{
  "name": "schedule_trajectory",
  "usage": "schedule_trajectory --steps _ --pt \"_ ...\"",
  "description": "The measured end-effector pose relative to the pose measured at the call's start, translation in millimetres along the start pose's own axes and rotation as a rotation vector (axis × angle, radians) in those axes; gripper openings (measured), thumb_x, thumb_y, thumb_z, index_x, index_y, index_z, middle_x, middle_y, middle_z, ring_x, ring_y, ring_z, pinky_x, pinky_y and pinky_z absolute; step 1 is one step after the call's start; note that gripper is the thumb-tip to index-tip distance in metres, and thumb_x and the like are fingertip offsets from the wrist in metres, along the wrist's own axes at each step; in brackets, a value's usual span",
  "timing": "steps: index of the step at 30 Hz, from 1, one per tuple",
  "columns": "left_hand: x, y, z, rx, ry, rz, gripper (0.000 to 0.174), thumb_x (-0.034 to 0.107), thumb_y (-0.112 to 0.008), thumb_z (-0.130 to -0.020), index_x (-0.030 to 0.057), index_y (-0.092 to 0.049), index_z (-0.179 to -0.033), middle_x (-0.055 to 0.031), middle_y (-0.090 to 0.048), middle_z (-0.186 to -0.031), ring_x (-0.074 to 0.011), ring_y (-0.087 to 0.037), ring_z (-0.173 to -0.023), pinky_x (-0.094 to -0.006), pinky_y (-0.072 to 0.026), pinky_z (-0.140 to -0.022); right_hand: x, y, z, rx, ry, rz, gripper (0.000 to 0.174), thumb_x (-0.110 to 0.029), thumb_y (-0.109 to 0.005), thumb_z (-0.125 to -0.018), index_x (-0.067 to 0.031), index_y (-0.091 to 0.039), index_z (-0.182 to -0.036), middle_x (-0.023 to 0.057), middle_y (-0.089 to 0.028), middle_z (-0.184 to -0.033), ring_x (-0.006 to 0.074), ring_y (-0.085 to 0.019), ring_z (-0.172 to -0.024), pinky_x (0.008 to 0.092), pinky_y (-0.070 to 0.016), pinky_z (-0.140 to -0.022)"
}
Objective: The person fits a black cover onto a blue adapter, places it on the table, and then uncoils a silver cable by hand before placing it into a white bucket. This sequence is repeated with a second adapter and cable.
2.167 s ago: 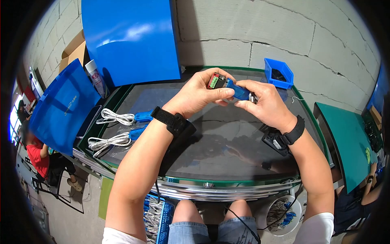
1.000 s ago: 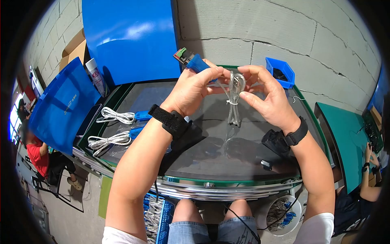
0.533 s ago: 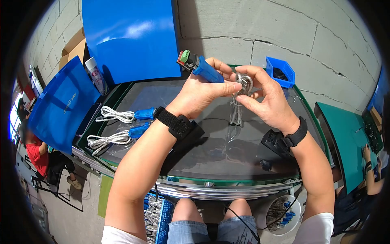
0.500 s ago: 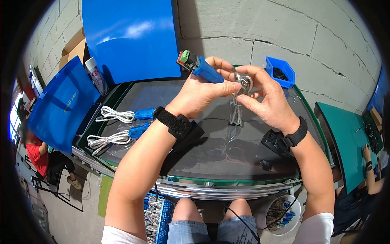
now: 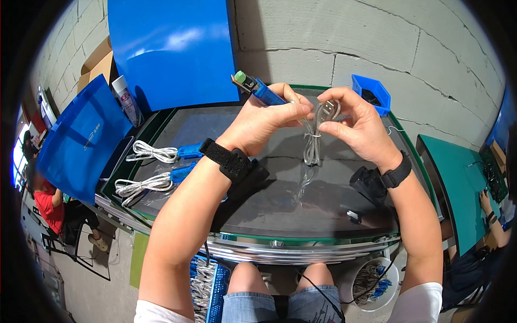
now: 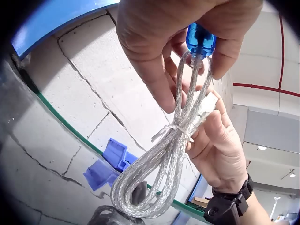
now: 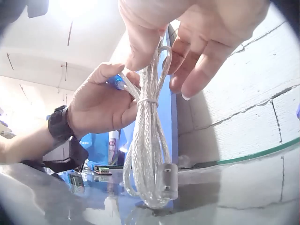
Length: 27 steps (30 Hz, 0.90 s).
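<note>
My left hand (image 5: 261, 118) grips a blue translucent USB adapter cable (image 5: 269, 95) by its blue housing. A small circuit board with a green terminal block (image 5: 240, 77) sits at the housing's far end. From the near end hangs a silver braided cable coil (image 5: 312, 145), bound with a thin tie (image 6: 174, 130). My right hand (image 5: 358, 123) pinches the upper part of the coil beside the USB plug (image 5: 327, 107). The plug (image 6: 206, 107) shows pale near the right thumb in the left wrist view. A greyish cylinder (image 7: 168, 181) lies on the cable at the coil's lower end.
Two similar blue cables (image 5: 153, 152) lie on the left of the dark mat (image 5: 301, 210). A spray can (image 5: 128, 100) stands behind them. A blue bin (image 5: 371, 96) is at the back right. Below the table are a blue basket (image 5: 219, 290) and a white bucket (image 5: 396, 280) of cables.
At first both hands held the blue housing. The left has since tilted it up leftward, and the right has moved onto the coil. In the last half second the hands have drawn slightly apart.
</note>
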<state>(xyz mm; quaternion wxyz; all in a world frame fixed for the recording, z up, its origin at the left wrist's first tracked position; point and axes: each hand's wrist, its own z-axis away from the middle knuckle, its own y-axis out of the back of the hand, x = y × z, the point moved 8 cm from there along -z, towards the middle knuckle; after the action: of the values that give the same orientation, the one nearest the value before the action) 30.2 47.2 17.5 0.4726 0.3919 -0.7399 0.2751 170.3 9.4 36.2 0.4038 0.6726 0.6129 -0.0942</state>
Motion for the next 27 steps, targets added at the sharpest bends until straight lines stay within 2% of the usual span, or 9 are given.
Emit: schedule_trajectory --steps 3,7,10,12,13,15,17,20,27 --pt "1 -2 0 0.0 0.012 0.018 0.01 0.014 -0.065 -0.085 0.0082 -0.057 -0.082 -0.0083 -0.064 -0.098 -0.0167 -0.062 -0.093 -0.0327 -0.0498 -0.083 1 4 -1 0.005 -0.018 0.028 0.034 -0.004 -0.068 -0.08 -0.0097 -0.058 -0.111 -0.0006 -0.06 -0.092 0.0071 -0.059 -0.084 0.019 -0.0478 -0.064" --pt "-6 0 -2 -0.01 0.059 0.035 0.011 0.016 -0.065 -0.086 0.0079 -0.057 -0.085 -0.0093 -0.064 -0.101 -0.0167 -0.062 -0.095 -0.0334 -0.05 -0.085 -7 7 -1 0.095 0.091 0.225 0.036 -0.003 -0.069 -0.078 -0.0104 -0.062 -0.112 0.0018 -0.054 -0.097 0.0095 -0.056 -0.088 0.0201 -0.0487 -0.064" --pt "-13 2 -2 -0.01 0.116 0.058 0.015 0.018 -0.068 -0.084 0.0085 -0.057 -0.087 -0.0064 -0.064 -0.097 -0.0149 -0.061 -0.093 -0.0327 -0.0503 -0.084 -18 9 1 0.149 0.176 0.343 0.033 -0.003 -0.069 -0.077 -0.0101 -0.064 -0.109 0.0013 -0.051 -0.097 0.0092 -0.055 -0.085 0.0205 -0.0469 -0.061" --pt "-16 -8 0 -0.129 0.127 -0.007 0.02 0.018 -0.073 -0.081 0.0093 -0.057 -0.089 -0.0019 -0.062 -0.091 -0.0121 -0.06 -0.089 -0.0312 -0.0508 -0.082 -23 10 2 0.171 0.212 0.431 0.03 -0.004 -0.069 -0.077 -0.0095 -0.065 -0.106 0.0003 -0.05 -0.096 0.0086 -0.054 -0.082 0.0204 -0.0454 -0.059" --pt "-16 -8 2 -0.112 0.142 -0.034 0.024 0.016 -0.075 -0.079 0.0101 -0.055 -0.09 0.0016 -0.059 -0.086 -0.0102 -0.059 -0.086 -0.0298 -0.0507 -0.081 -20 9 2 0.142 0.182 0.413 0.026 -0.004 -0.069 -0.077 -0.0084 -0.064 -0.102 -0.0003 -0.05 -0.092 0.0076 -0.053 -0.078 0.0204 -0.0438 -0.058" --pt "-21 -3 -1 -0.105 0.149 -0.047 0.024 0.016 -0.076 -0.078 0.0104 -0.055 -0.089 0.0016 -0.059 -0.086 -0.0101 -0.059 -0.086 -0.0296 -0.0507 -0.08 -16 7 2 0.115 0.152 0.397 0.021 -0.004 -0.07 -0.077 -0.0074 -0.064 -0.097 -0.001 -0.051 -0.088 0.0065 -0.052 -0.074 0.0204 -0.0421 -0.057" --pt "-26 4 -1 -0.029 0.191 -0.062 0.021 0.016 -0.074 -0.08 0.0107 -0.054 -0.086 0.0011 -0.058 -0.086 -0.0114 -0.059 -0.086 -0.0308 -0.0504 -0.08 -4 3 1 0.073 0.065 0.204 0.013 -0.007 -0.068 -0.08 -0.0058 -0.06 -0.09 -0.002 -0.052 -0.079 0.0052 -0.05 -0.066 0.0202 -0.0407 -0.056" --pt "-26 6 0 0.01 0.211 0.002 0.017 0.015 -0.071 -0.083 0.0102 -0.055 -0.086 0.0005 -0.059 -0.087 -0.0135 -0.06 -0.085 -0.0325 -0.0501 -0.08 8 9 -1 0.06 -0.015 0.117 0.01 -0.012 -0.065 -0.086 -0.0048 -0.057 -0.086 -0.0024 -0.052 -0.072 0.0048 -0.049 -0.062 0.0201 -0.0428 -0.055" --pt "-27 5 -1 -0.022 0.209 0.027 0.016 0.015 -0.07 -0.083 0.0089 -0.056 -0.087 -0.0012 -0.058 -0.089 -0.0155 -0.058 -0.089 -0.0374 -0.0494 -0.082 36 15 1 -0.013 -0.291 -0.144 0.018 -0.022 -0.056 -0.093 -0.0049 -0.053 -0.088 0.0011 -0.056 -0.077 0.0076 -0.059 -0.065 0.0209 -0.0493 -0.055"
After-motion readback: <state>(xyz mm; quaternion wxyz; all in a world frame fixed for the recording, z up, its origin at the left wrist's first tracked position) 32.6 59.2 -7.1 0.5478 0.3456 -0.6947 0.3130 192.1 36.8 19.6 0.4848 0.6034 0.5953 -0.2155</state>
